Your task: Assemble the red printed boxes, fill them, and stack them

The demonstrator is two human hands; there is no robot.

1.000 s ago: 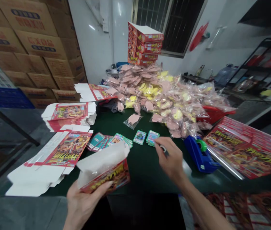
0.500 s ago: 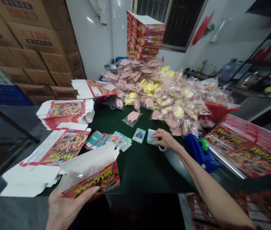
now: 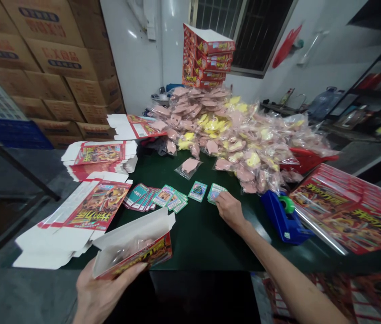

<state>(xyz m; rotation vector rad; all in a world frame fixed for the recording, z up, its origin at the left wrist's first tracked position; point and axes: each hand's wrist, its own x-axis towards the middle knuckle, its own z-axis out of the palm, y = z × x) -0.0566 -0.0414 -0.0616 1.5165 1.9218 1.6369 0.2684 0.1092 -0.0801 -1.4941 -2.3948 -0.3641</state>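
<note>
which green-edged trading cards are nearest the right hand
The small green-edged card stack at the right hand; the single card and fanned row lie further left.

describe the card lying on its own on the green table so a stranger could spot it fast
Below the heap of pink bags, on the green table, cards run in a row. Between a fanned spread and the small stack at the right hand, one card lies alone, green-edged around a dark picture.
</note>
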